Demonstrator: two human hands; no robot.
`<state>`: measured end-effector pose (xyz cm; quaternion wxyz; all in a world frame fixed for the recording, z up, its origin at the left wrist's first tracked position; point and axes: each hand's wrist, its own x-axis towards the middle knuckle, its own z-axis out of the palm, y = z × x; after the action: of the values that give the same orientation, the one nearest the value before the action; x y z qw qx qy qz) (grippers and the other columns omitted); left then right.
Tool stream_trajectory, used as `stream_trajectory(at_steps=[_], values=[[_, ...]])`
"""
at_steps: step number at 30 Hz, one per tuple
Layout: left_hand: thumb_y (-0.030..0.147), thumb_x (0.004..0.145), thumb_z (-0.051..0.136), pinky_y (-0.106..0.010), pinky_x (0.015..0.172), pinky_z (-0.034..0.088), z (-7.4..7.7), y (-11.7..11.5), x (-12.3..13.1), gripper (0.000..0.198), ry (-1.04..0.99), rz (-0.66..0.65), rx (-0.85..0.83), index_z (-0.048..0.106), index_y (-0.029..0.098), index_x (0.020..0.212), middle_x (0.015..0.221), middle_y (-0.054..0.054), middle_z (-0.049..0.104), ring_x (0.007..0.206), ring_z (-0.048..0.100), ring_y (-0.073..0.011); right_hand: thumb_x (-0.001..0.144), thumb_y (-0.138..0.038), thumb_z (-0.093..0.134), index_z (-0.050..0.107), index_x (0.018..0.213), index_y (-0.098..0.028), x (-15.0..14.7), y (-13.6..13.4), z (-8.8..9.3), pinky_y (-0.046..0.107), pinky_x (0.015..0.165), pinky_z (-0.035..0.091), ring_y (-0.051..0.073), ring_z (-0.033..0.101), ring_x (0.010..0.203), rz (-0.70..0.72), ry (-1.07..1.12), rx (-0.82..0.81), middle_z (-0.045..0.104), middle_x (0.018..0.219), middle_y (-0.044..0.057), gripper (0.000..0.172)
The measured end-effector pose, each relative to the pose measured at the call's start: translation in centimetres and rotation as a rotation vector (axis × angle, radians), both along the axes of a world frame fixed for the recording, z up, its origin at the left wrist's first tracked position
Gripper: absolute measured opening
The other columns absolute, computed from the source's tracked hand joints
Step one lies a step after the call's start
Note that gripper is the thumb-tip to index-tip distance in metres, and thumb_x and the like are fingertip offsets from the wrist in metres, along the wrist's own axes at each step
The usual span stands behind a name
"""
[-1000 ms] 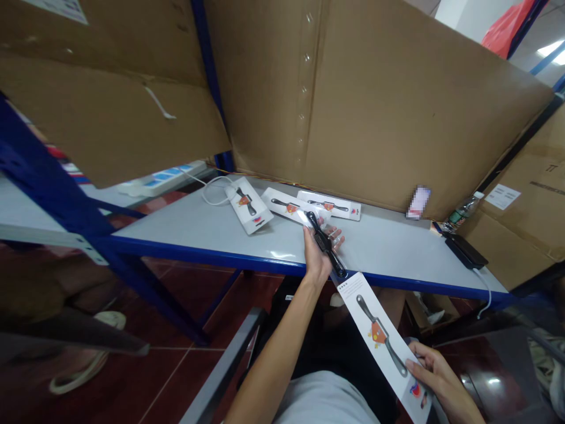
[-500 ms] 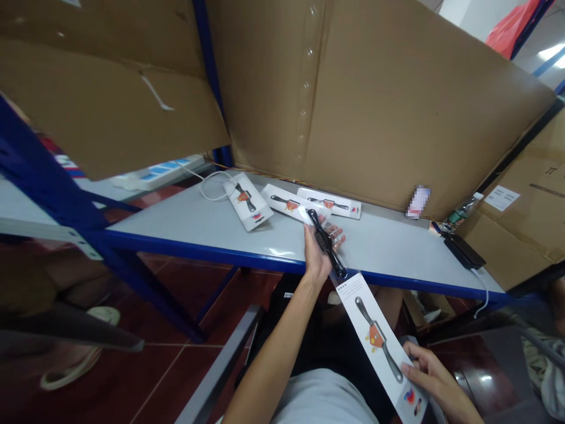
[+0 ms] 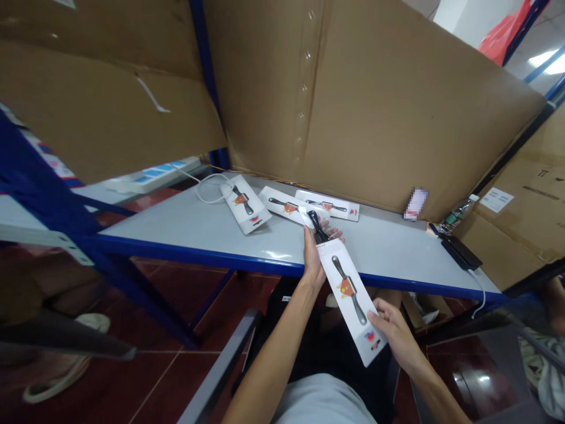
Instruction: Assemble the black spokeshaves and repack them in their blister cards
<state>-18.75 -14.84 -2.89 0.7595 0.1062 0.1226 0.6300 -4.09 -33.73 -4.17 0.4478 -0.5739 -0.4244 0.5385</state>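
Observation:
My left hand is wrapped around a black spokeshave in clear plastic, just above the table's front edge. A white printed card with a picture of a spokeshave overlaps the lower part of the tool and hides it. Between thumb and fingers, my right hand pinches the card's lower end, near its hang hole. Past my left hand lie two packaged spokeshaves, one pack partly behind the plastic and another pack behind it. A third pack lies at an angle to the left.
A white cable loops beside the left pack on the grey table. Cardboard walls the back. On the right are a bottle, a black case-like object with a cable, and a blurred-out item.
My right hand has moved up and left with the card, which now covers the lower half of the spokeshave. My left hand stays nearly in place.

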Motion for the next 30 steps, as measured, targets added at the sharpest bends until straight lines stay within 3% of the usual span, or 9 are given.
stream_trajectory(at_steps=[4,7,11,14,20,25,30], values=[[0.072,0.096,0.042,-0.03,0.068,0.058,-0.1,0.4,-0.2,0.065,0.007,-0.052,0.01,0.068,0.013,0.092,0.074,-0.008,0.07,0.065,0.069,-0.0191,0.069,-0.062,0.083,0.055,0.082,-0.018,-1.5,3.5,0.7,0.021,0.044,0.045,0.012,0.058,0.05,-0.026,0.037,0.059,0.063,0.064,-0.002,0.054],[0.071,0.099,0.03,-0.029,0.064,0.057,-0.2,0.6,-0.4,0.073,0.022,-0.088,0.015,0.068,0.011,0.087,0.072,-0.01,0.07,0.061,0.068,-0.019,0.068,-0.062,0.084,0.055,0.082,-0.018,-2.1,4.2,0.8,0.022,0.047,0.048,0.012,0.059,0.051,-0.014,0.066,0.083,0.064,0.065,-0.002,0.055],[0.07,0.098,0.038,-0.03,0.066,0.058,-0.3,0.4,-0.4,0.067,0.015,-0.104,0.017,0.07,0.011,0.09,0.075,-0.01,0.071,0.064,0.069,-0.0198,0.077,-0.069,0.075,0.061,0.091,-0.015,-1.8,2.4,0.0,0.023,0.045,0.048,0.014,0.062,0.052,0.081,0.052,0.041,0.068,0.067,0.001,0.057],[0.072,0.096,0.04,-0.03,0.067,0.059,-0.4,0.2,-0.3,0.068,0.005,-0.129,0.015,0.07,0.011,0.09,0.076,-0.01,0.071,0.065,0.069,-0.0201,0.081,-0.074,0.066,0.059,0.08,-0.014,-1.1,0.3,-1.4,0.022,0.043,0.046,0.013,0.059,0.045,0.138,0.053,-0.023,0.065,0.057,0.003,0.06],[0.074,0.095,0.04,-0.03,0.066,0.059,-0.2,0.6,-0.3,0.069,0.014,-0.129,-0.026,0.069,0.011,0.092,0.075,-0.01,0.072,0.065,0.07,-0.0203,0.08,-0.071,0.07,0.058,0.07,-0.015,-0.6,-1.0,-3.2,0.021,0.04,0.043,0.012,0.056,0.04,0.083,0.158,-0.02,0.063,0.049,0.004,0.058],[0.07,0.098,0.037,-0.029,0.06,0.057,0.3,0.4,-0.2,0.067,0.068,-0.096,-0.037,0.07,0.011,0.093,0.071,-0.009,0.071,0.058,0.068,-0.0195,0.076,-0.071,0.074,0.059,0.068,-0.015,-1.7,0.6,-2.9,0.02,0.037,0.04,0.011,0.053,0.036,0.013,0.189,0.009,0.061,0.046,0.003,0.058],[0.068,0.1,0.033,-0.028,0.058,0.055,0.8,-0.5,-0.1,0.068,0.126,-0.09,-0.067,0.069,0.011,0.101,0.072,-0.009,0.072,0.059,0.068,-0.0198,0.071,-0.072,0.077,0.06,0.068,-0.015,-3.1,4.0,-1.7,0.019,0.035,0.038,0.01,0.051,0.034,0.011,0.189,0.082,0.061,0.045,0.002,0.059]])
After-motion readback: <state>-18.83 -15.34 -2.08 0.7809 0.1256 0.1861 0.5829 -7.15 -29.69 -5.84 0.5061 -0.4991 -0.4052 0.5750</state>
